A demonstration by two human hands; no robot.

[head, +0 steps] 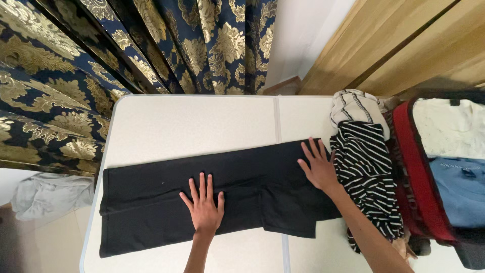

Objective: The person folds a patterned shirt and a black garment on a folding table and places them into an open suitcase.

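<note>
I see the black garment (166, 202) spread flat across the near half of the white table (192, 126), running from 9 o'clock toward 3 o'clock. My left hand (204, 205) lies palm down on its middle, fingers fanned wide toward 12 o'clock, gripping nothing. My right hand (319, 167) presses flat on the garment's right end, fingers spread toward 11 o'clock, also holding nothing. At 3 o'clock of that hand sits a striped cloth pile (366, 167), touching the garment's edge.

The black trousers (151, 202) lie folded lengthwise and flat across the white table, waist end to the right.
</note>
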